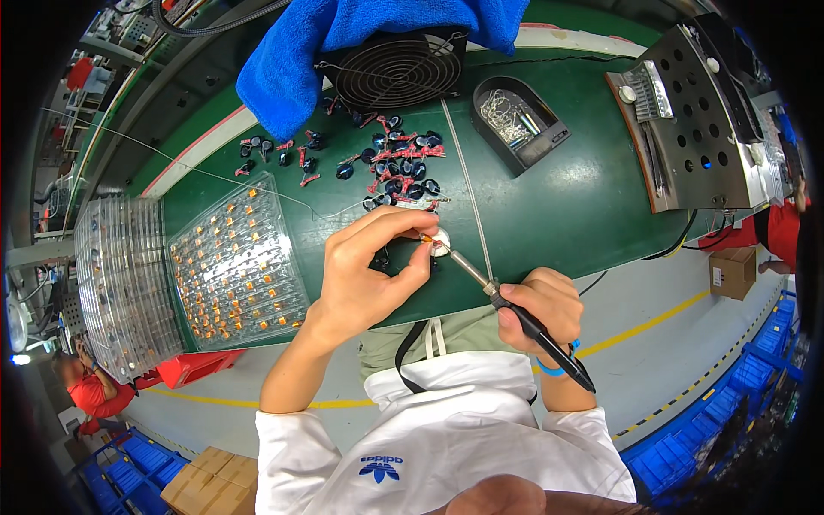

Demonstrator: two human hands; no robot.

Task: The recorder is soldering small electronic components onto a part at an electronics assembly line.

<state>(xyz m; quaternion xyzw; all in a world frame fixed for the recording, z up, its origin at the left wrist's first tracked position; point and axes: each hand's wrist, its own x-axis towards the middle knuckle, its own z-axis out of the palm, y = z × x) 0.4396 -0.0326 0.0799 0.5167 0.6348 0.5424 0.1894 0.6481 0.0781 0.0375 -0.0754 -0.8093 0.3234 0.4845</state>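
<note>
My right hand (546,307) grips a soldering iron (472,273) by its dark handle, the metal tip slanting up and left. That tip meets, or nearly meets, a small white round part (442,247) at the table's near side. My left hand (365,257) pinches a tiny orange piece (426,238) against this part between thumb and forefinger; the fingers partly cover it. Just beyond lie several small dark round components with red wires (403,163), loosely heaped. A clear plastic tray (245,257) holding rows of small orange pieces lies left of my left hand.
Stacked clear trays (124,283) stand at the far left. Behind the components are a black fan (399,73) and a blue towel (283,77). A black bin (549,146) holds small metal bits. A perforated metal box (695,129) stands right. Thin wire (257,184) crosses the table's left side.
</note>
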